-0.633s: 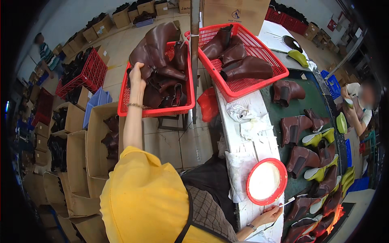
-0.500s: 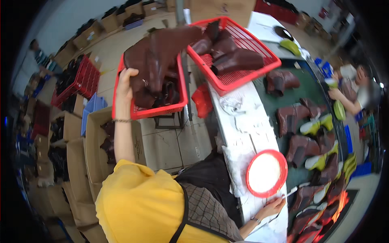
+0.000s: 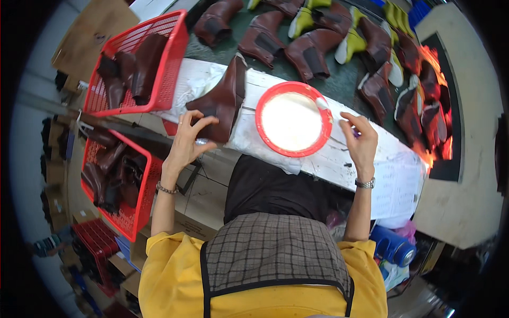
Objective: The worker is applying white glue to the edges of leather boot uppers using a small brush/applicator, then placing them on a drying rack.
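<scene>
Fingers of the left hand [image 3: 188, 139] are spread and laid on a brown boot [image 3: 225, 100], which lies on its side on the white surface [image 3: 339, 153], just left of a red bowl [image 3: 293, 119]. The right hand [image 3: 361, 143] is held beside the bowl's right rim, fingers loosely curled around something small that cannot be made out. Red baskets [image 3: 169, 47] of boots stand to the left.

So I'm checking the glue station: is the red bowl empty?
No, the red bowl on the white bench is filled with a white substance.
</scene>
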Demonstrator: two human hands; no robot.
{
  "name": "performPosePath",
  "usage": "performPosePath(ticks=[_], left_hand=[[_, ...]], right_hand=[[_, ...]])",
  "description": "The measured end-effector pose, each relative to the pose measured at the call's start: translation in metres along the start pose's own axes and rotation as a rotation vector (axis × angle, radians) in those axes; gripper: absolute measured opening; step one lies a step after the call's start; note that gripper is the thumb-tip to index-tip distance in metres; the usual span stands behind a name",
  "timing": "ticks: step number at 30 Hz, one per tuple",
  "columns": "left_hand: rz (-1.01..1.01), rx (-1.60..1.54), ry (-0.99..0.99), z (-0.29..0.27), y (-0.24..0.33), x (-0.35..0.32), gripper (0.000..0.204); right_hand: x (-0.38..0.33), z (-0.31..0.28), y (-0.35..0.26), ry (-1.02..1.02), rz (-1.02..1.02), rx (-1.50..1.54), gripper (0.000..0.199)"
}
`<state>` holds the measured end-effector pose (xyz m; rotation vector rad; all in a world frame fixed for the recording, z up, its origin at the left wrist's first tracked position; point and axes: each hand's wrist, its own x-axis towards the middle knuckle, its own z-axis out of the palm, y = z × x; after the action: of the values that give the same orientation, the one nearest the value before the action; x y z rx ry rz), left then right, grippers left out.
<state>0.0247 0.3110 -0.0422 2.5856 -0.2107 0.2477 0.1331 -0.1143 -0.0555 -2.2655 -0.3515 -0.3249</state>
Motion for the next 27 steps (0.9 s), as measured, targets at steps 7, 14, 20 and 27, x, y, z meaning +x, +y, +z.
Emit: performPosePath(ticks=[7, 14, 20, 27], left_hand=[[-0.043, -0.066, 0.272, 0.026, -0.003, 0.058, 0.081], [-0.22, -0.157, 0.065, 0.013, -0.02, 0.119, 0.064], [-0.297, -0.584, -0.239, -0.035, 0.024, 0.097, 0.036], [-0.315, -0.789, -0.422, -0.049, 0.076, 0.088, 0.029]], right_hand=[[0.003, 0.01, -0.037, -0.199, -0.055, -0.424, 0.01], [-0.004, -0.002, -0.036, -0.171, -0.075, -0.367, 0.016], [0.014, -0.011, -0.039, -0.098, -0.117, 0.173, 0.016], [0.045, 0.005, -0.066, -0.056, -0.422, 0.172, 0.019]])
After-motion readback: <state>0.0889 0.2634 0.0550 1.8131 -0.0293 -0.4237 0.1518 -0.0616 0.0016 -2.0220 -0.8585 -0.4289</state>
